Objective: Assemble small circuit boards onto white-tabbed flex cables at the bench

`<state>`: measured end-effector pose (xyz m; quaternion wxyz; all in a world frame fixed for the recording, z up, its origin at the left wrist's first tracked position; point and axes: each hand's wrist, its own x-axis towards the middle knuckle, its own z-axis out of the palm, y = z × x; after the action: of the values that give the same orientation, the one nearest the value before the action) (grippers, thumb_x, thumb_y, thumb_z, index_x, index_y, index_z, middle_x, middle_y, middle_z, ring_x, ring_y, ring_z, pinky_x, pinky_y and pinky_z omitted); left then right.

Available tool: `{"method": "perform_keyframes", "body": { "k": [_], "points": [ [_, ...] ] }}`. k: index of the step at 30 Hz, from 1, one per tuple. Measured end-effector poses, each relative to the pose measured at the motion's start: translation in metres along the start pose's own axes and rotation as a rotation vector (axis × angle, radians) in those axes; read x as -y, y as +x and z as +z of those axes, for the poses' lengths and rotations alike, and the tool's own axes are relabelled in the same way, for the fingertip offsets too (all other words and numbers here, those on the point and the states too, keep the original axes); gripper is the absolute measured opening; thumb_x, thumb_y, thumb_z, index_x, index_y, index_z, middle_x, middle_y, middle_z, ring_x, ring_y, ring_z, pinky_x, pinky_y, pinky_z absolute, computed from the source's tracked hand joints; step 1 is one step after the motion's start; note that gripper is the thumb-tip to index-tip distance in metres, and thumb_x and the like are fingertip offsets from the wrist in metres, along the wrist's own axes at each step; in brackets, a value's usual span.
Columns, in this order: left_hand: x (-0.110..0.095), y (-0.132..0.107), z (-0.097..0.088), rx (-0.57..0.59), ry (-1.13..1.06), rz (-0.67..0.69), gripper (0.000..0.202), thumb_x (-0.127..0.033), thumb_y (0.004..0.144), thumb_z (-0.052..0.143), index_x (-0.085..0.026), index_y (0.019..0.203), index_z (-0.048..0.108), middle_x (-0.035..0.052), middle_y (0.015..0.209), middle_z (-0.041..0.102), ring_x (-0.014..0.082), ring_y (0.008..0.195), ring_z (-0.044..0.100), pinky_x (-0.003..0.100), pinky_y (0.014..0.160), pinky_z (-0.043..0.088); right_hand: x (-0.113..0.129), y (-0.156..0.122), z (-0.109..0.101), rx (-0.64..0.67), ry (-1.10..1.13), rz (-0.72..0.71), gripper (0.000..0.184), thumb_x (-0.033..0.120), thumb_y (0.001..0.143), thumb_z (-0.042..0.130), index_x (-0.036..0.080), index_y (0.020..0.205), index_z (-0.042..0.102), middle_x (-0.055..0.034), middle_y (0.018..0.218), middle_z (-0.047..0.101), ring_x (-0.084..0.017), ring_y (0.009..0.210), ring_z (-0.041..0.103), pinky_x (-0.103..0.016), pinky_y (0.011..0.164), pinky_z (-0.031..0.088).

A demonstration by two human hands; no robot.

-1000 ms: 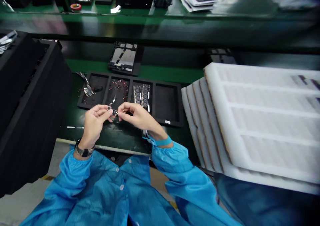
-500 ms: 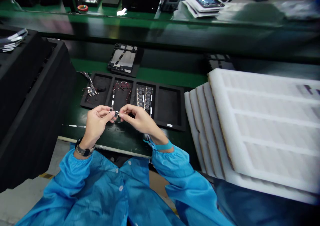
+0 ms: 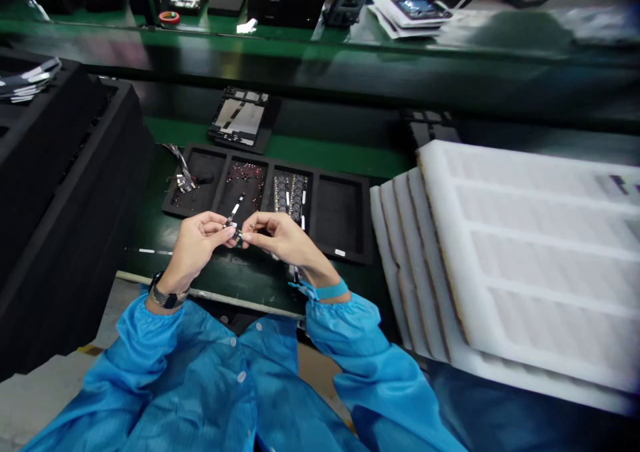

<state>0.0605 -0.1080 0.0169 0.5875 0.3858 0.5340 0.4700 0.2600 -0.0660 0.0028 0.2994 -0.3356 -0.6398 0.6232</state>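
Observation:
Between my two hands is a small circuit board (image 3: 237,235) with a thin black flex strip (image 3: 237,207) bearing a white label, which sticks up and away from me. My left hand (image 3: 203,242) pinches the board's left side between thumb and fingers. At its right edge, my right hand (image 3: 275,237) is closed in a pinch, fingertips touching the board. Both hands are just over the near edge of a black foam tray (image 3: 316,199). One compartment holds small parts with red wires (image 3: 249,171); another holds rows of small circuit boards (image 3: 290,192).
A tablet-like device chassis (image 3: 240,117) lies behind the tray. Tall black foam stacks (image 3: 100,225) stand at the left. White foam trays (image 3: 540,259) are piled at the right. A green shelf (image 3: 300,35) crosses the back, with people's hands at work beyond it.
The flex strip has swung from nearly upright to leaning right. Both hands have shifted slightly right and still pinch the board.

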Motion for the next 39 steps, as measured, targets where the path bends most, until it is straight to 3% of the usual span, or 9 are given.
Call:
{"method": "perform_keyframes", "body": {
  "k": [9, 14, 17, 20, 23, 27, 34, 36, 39],
  "points": [
    [-0.002, 0.0, 0.001, 0.009, 0.005, 0.004, 0.043, -0.041, 0.063, 0.096, -0.016, 0.085, 0.07, 0.0039, 0.068, 0.076, 0.0208, 0.064, 0.075, 0.032, 0.068, 0.061, 0.001, 0.0, 0.001, -0.039, -0.017, -0.026, 0.034, 0.051, 0.089, 0.08, 0.018, 0.088, 0.071, -0.0046, 0.08, 0.075, -0.018, 0.076, 0.067, -0.034, 0.077, 0.054],
    [-0.038, 0.016, 0.006, -0.122, 0.151, 0.313, 0.031, -0.038, 0.076, 0.088, -0.017, 0.093, 0.074, 0.0033, 0.08, 0.078, 0.0187, 0.069, 0.074, 0.03, 0.07, 0.061, -0.001, -0.005, -0.017, -0.299, 0.059, -0.092, 0.039, 0.047, 0.081, 0.089, 0.019, 0.1, 0.07, -0.0045, 0.095, 0.071, -0.014, 0.073, 0.06, -0.027, 0.057, 0.048],
    [-0.067, 0.066, 0.007, -0.302, 0.412, 0.613, 0.023, -0.036, 0.09, 0.077, -0.019, 0.105, 0.076, 0.006, 0.101, 0.079, 0.0221, 0.095, 0.075, 0.03, 0.084, 0.059, -0.007, -0.007, -0.034, -0.435, 0.151, -0.06, 0.038, 0.045, 0.082, 0.087, 0.02, 0.102, 0.066, -0.0012, 0.087, 0.068, -0.011, 0.06, 0.052, -0.025, 0.048, 0.04],
    [-0.084, 0.145, 0.009, -0.33, 0.803, 0.739, 0.026, -0.028, 0.102, 0.059, -0.019, 0.121, 0.073, 0.0117, 0.118, 0.076, 0.029, 0.122, 0.066, 0.036, 0.101, 0.052, -0.017, -0.005, -0.047, -0.505, 0.25, -0.052, 0.037, 0.047, 0.085, 0.08, 0.021, 0.103, 0.06, 0.0012, 0.079, 0.067, -0.009, 0.053, 0.051, -0.024, 0.046, 0.037],
    [-0.082, 0.215, 0.016, -0.227, 1.35, 0.602, 0.038, -0.012, 0.104, 0.039, -0.01, 0.125, 0.072, 0.0227, 0.123, 0.072, 0.0344, 0.126, 0.062, 0.042, 0.1, 0.047, -0.027, 0.0, -0.056, -0.544, 0.33, -0.014, 0.036, 0.049, 0.087, 0.072, 0.023, 0.104, 0.053, 0.0025, 0.074, 0.067, -0.011, 0.05, 0.053, -0.022, 0.041, 0.03],
    [-0.07, 0.255, 0.023, -0.017, 1.656, 0.457, 0.038, -0.003, 0.098, 0.04, -0.001, 0.115, 0.074, 0.0297, 0.116, 0.073, 0.0366, 0.122, 0.064, 0.045, 0.1, 0.045, -0.037, 0.004, -0.065, -0.627, 0.341, 0.051, 0.035, 0.044, 0.084, 0.069, 0.026, 0.102, 0.045, 0.007, 0.069, 0.063, -0.01, 0.044, 0.048, -0.02, 0.039, 0.021],
    [-0.084, 0.256, 0.012, 0.082, 1.676, 0.405, 0.043, -0.007, 0.088, 0.062, -0.007, 0.129, 0.072, 0.0251, 0.12, 0.073, 0.0398, 0.122, 0.065, 0.049, 0.103, 0.047, -0.048, 0.007, -0.068, -0.788, 0.237, -0.047, 0.045, 0.05, 0.087, 0.076, 0.027, 0.096, 0.038, 0.0074, 0.075, 0.059, -0.007, 0.049, 0.045, -0.021, 0.045, 0.031],
    [-0.092, 0.232, 0.003, 0.06, 1.538, 0.48, 0.04, -0.011, 0.091, 0.062, -0.01, 0.13, 0.072, 0.0213, 0.122, 0.074, 0.0371, 0.122, 0.066, 0.049, 0.106, 0.047, -0.051, 0.007, -0.067, -0.792, 0.185, -0.063, 0.042, 0.051, 0.088, 0.075, 0.026, 0.094, 0.042, 0.0054, 0.079, 0.058, -0.008, 0.051, 0.045, -0.022, 0.047, 0.033],
    [-0.093, 0.155, -0.02, 0.137, 1.217, 0.63, 0.028, -0.023, 0.095, 0.064, -0.014, 0.12, 0.075, 0.0121, 0.115, 0.076, 0.0292, 0.111, 0.07, 0.043, 0.105, 0.05, -0.053, 0.006, -0.067, -0.786, 0.129, -0.042, 0.033, 0.044, 0.087, 0.076, 0.025, 0.097, 0.051, 0.0036, 0.082, 0.057, -0.009, 0.055, 0.047, -0.024, 0.049, 0.035]
  ]
}}
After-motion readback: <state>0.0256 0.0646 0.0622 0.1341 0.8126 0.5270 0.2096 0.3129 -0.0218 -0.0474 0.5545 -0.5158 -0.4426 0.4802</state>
